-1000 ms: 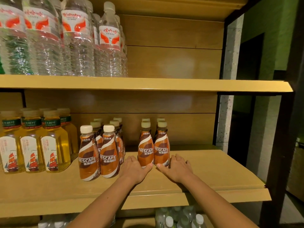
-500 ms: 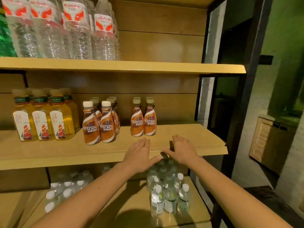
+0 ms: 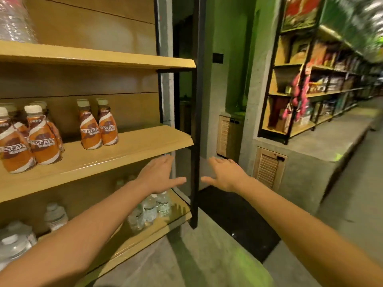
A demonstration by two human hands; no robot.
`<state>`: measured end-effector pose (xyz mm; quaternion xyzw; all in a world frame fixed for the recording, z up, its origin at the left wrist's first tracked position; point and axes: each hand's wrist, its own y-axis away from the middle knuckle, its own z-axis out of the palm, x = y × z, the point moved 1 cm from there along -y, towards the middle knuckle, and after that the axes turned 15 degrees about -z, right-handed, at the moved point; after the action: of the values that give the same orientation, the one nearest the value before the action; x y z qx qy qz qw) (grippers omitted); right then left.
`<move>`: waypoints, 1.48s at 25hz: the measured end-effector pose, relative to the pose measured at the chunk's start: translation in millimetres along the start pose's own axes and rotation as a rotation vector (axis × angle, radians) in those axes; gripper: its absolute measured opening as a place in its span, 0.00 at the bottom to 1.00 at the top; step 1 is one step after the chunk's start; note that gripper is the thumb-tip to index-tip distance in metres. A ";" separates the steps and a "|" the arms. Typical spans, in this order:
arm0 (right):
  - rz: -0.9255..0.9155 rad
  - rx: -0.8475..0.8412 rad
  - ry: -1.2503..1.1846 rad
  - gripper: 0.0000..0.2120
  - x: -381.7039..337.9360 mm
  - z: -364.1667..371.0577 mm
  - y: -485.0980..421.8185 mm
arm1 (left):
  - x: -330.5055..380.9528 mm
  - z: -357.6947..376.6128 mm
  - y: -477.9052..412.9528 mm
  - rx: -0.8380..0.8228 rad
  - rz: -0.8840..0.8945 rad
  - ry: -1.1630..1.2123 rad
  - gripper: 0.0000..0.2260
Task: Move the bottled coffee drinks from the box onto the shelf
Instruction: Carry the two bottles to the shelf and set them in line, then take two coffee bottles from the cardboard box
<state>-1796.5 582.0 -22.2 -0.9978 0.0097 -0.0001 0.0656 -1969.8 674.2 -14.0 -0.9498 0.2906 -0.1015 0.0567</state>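
Observation:
Two orange-brown bottled coffee drinks stand side by side on the middle wooden shelf. A larger cluster of the same bottles stands further left on that shelf. My left hand hovers open, palm down, below the shelf's right front corner. My right hand is open too, out past the black shelf post, over the floor. Neither hand holds anything. No box is in view.
Small water bottles stand on the bottom shelf under my left hand. A larger water bottle is on the top shelf. To the right a grey concrete ledge carries more stocked shelves. A dark mat lies on the floor.
Both hands have come off the two coffee bottles and drawn back from the shelf, open and empty. My view has swung to the right, toward the aisle.

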 end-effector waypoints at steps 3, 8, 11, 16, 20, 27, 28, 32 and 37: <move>0.190 0.060 0.045 0.35 -14.3 -14.8 75.0 | 29.4 -11.6 37.9 0.011 0.160 0.020 0.37; 0.493 0.041 0.092 0.36 -53.2 -37.5 218.3 | 83.3 -28.0 129.1 -0.055 0.412 0.147 0.35; 0.657 0.031 0.148 0.35 -73.8 -57.1 317.9 | 131.4 -35.2 187.5 -0.074 0.623 0.176 0.34; 0.969 -0.014 0.210 0.35 -120.9 -81.7 500.2 | 232.3 -46.5 316.2 -0.204 0.943 0.208 0.36; 1.229 -0.004 0.250 0.33 -191.7 -102.0 653.2 | 309.3 -54.4 447.3 -0.220 1.217 0.213 0.39; 1.677 -0.065 0.314 0.35 -374.0 -133.8 919.9 | 393.1 -72.4 731.1 -0.291 1.622 0.250 0.39; 1.733 -0.088 0.314 0.35 -403.0 -138.7 953.6 | 399.9 -75.0 774.0 -0.300 1.654 0.263 0.39; 1.912 -0.135 0.351 0.33 -504.2 -156.0 1065.4 | 416.2 -89.4 926.0 -0.324 1.794 0.323 0.39; 2.121 -0.148 0.330 0.33 -597.0 -167.2 1156.1 | 429.8 -106.4 1073.1 -0.351 1.963 0.338 0.38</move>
<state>-2416.0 -574.3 -7.1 -0.4697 0.8789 -0.0771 -0.0306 -2225.6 -458.2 -20.6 -0.2588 0.9585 -0.0990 -0.0675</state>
